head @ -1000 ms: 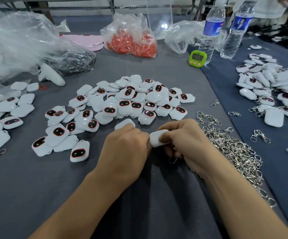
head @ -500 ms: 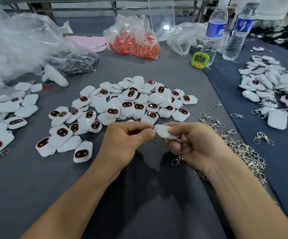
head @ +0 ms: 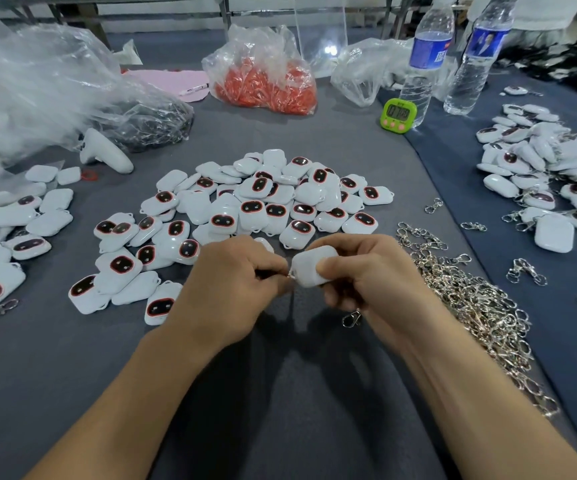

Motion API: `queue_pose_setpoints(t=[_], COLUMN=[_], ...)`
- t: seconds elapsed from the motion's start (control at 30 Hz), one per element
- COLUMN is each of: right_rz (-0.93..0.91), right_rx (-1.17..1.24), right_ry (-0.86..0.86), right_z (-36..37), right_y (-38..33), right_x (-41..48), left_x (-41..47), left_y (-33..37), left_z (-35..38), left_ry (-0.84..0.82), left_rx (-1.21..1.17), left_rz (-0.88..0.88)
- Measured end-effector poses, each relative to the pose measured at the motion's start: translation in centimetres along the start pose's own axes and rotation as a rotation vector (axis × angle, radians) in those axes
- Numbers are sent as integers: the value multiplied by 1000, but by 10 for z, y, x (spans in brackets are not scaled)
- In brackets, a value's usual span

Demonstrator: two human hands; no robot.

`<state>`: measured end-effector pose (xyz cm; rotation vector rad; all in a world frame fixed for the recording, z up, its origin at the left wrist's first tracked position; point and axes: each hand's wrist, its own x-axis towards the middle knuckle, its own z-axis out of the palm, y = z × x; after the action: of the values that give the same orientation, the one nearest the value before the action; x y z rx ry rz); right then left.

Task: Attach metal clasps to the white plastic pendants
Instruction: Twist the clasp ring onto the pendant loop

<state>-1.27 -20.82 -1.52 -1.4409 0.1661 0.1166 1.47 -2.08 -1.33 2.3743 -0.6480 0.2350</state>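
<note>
Over desk [head: 280,393] center, near edge: R hand [head: 366,278] grip wrapped round white pendant [head: 309,268], thumb on top, pendant sticking out left of fingers. L hand [head: 231,285] grip pinching small metal ring [head: 290,276] right at pendant's left corner. Spare clasp [head: 352,318] pokes out under R hand, can't tell if held. Clasp heap [head: 470,299] to right, pendant pile [head: 263,202] behind hands.

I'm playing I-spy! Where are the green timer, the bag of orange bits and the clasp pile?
green timer [head: 398,111]: head view, its screen.
bag of orange bits [head: 266,89]: head view, its orange middle.
clasp pile [head: 470,301]: head view, middle of the heap.
</note>
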Motion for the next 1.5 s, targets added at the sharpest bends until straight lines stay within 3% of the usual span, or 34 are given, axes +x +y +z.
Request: queue_pose_setpoints(t=[0.1, 0.2, 0.3, 0.43, 0.5, 0.67, 0.73, 0.8, 0.87, 0.97, 1.07, 1.13, 1.2, 1.27, 1.33, 1.4, 1.5], right_rz=[-2, 61, 106, 117, 103, -62, -118, -95, -13, 78, 96, 74, 1, -169, -321, -287, -60], right_rx=[21, 185, 313, 339, 302, 71, -19, 31, 148, 239, 278, 283, 207, -97, -399, -306, 116], right_ry=[19, 20, 11, 13, 35, 99, 123, 132, 134, 124, 115, 119, 154, 223, 284, 276, 196], right_z=[6, 4, 2, 2, 1, 9, 14, 15, 11, 6, 5, 5, 8, 14, 21, 21, 11], right_y=[4, 0, -2, -2, -2, 4, 8, 7, 3, -1, -1, -1, 2, 9, 14, 13, 4], right_x=[1, 3, 4, 2, 2, 1, 0, 1, 2, 3, 2, 1, 1, -1, -2, -1, 3], left_x=[-1, 0, 3, 3, 4, 2, 1, -1, -1, 3, 5, 5, 3, 3, 2, 0, 0], left_y=[-3, -4, 0, 7, 7, 1, 0, 1, 2, 2, 4, 6, 3, 2, 1, 2, 2], left_z=[4, 4, 9, 14, 12, 6, 10, 13, 12, 14, 15, 13, 11, 13, 18, 20, 18], left_ry=[19, 122, 71, 11, 36, 105, 77, 120, 183, 52, 14, 49, 76, 87, 78, 98, 93], left_rx=[142, -217, -620, -895, -797, 43, 217, 172, -97, -500, -700, -651, -312, 134, 343, 257, -272], left_rz=[101, -85, -299, -352, -327, 58, 156, 121, -54, -292, -329, -291, -111, 145, 210, 116, -189])
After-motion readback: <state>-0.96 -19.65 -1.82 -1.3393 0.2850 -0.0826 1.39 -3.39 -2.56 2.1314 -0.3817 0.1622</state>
